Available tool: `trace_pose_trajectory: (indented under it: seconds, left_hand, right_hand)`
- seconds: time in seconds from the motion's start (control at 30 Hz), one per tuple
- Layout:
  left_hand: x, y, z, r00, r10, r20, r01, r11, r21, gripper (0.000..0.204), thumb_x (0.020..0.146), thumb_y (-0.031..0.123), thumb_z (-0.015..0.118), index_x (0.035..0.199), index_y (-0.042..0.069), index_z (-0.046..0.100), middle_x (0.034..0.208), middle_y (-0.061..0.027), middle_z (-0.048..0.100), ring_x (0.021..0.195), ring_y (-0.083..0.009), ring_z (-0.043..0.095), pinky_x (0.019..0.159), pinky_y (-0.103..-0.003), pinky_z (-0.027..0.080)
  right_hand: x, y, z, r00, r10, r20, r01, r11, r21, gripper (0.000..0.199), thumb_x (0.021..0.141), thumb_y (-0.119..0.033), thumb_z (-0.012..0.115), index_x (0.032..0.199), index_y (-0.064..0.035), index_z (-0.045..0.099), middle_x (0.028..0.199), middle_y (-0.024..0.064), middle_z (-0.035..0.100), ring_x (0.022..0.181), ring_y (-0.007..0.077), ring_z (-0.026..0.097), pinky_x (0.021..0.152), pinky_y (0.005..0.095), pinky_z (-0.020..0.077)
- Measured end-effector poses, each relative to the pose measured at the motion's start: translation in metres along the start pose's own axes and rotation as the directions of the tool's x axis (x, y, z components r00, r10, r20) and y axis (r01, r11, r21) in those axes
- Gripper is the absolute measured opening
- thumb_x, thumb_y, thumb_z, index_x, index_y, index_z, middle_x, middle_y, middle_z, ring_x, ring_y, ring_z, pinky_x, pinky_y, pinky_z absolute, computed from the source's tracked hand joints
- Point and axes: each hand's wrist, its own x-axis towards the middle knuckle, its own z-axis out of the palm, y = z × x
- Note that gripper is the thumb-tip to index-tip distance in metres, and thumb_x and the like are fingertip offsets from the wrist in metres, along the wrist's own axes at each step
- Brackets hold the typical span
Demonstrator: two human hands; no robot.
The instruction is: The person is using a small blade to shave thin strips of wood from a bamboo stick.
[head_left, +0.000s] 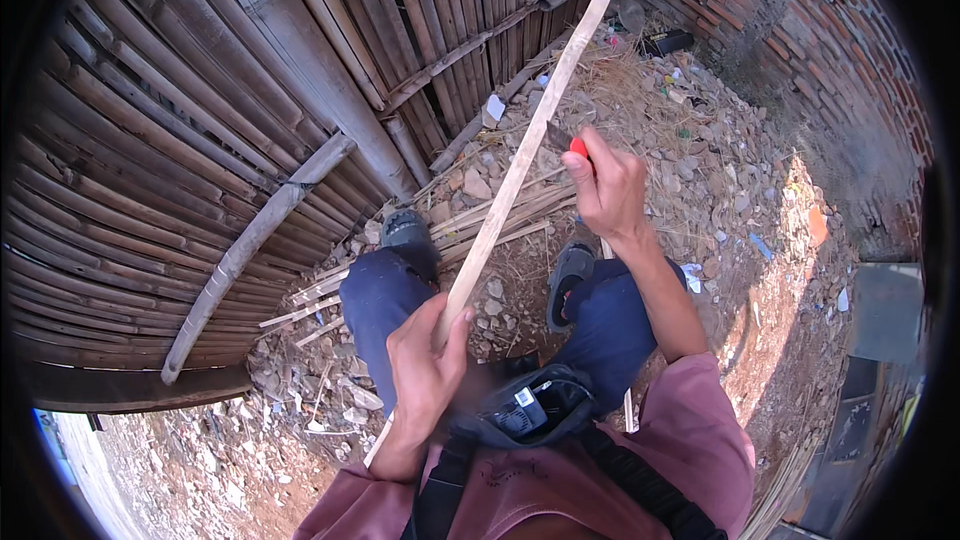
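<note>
A long, pale wooden strip (520,160) slants up and away from me, its lower end passing under my left forearm. My left hand (428,352) is closed around its lower part, with the thumb along the side. In my right hand (612,188) is a knife (579,146) with a red handle, gripped in the fist. The knife's short dark blade points left and meets, or nearly meets, the right edge of the strip above its middle; exact contact is hard to make out.
Several more strips (510,212) lie on the stony ground between and beyond my feet. A bamboo wall (250,70) rises at the left, a brick wall (830,50) at the far right. An open dark bag (540,405) sits at my waist. Rubble and litter cover the ground.
</note>
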Motion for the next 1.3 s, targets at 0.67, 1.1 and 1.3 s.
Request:
trace_pose_trajectory:
  seconds: [0.67, 1.1, 1.3]
  left_hand:
    - [0.013, 0.008, -0.002, 0.999, 0.013, -0.042, -0.015, 0.999, -0.052, 0.024, 0.094, 0.007, 0.078, 0.114, -0.005, 0.072, 0.093, -0.0214, 0.076, 0.081, -0.0311, 0.077, 0.074, -0.035, 0.058]
    - [-0.005, -0.005, -0.013, 1.000, -0.019, -0.024, 0.018, 0.999, -0.026, 0.022, 0.095, 0.011, 0.079, 0.111, -0.004, 0.074, 0.085, -0.0173, 0.075, 0.071, -0.0209, 0.070, 0.069, -0.033, 0.053]
    - [0.006, -0.009, -0.012, 0.997, -0.054, 0.055, 0.059, 0.994, -0.090, 0.021, 0.103, 0.014, 0.070, 0.114, -0.003, 0.075, 0.075, -0.0080, 0.070, 0.061, -0.0120, 0.057, 0.059, -0.028, 0.044]
  right_hand:
    - [-0.037, -0.054, 0.036, 0.934, -0.342, 0.102, 0.324, 0.933, 0.159, 0.051, 0.098, -0.054, 0.067, 0.080, -0.0068, 0.060, 0.067, 0.0084, 0.060, 0.056, 0.0288, 0.064, 0.054, 0.0392, 0.0492]
    - [0.013, 0.044, -0.002, 0.902, 0.423, -0.088, -0.256, 0.688, 0.679, 0.049, 0.115, -0.046, 0.041, 0.096, -0.0050, 0.057, 0.067, -0.0025, 0.043, 0.056, 0.0091, 0.035, 0.053, 0.0263, 0.0288]
    - [-0.006, -0.005, 0.022, 0.862, 0.191, 0.469, -0.502, 0.208, 0.839, 0.049, 0.110, -0.038, 0.059, 0.142, -0.0009, 0.055, 0.072, -0.0084, 0.041, 0.060, 0.0008, 0.035, 0.054, 0.0193, 0.0264]
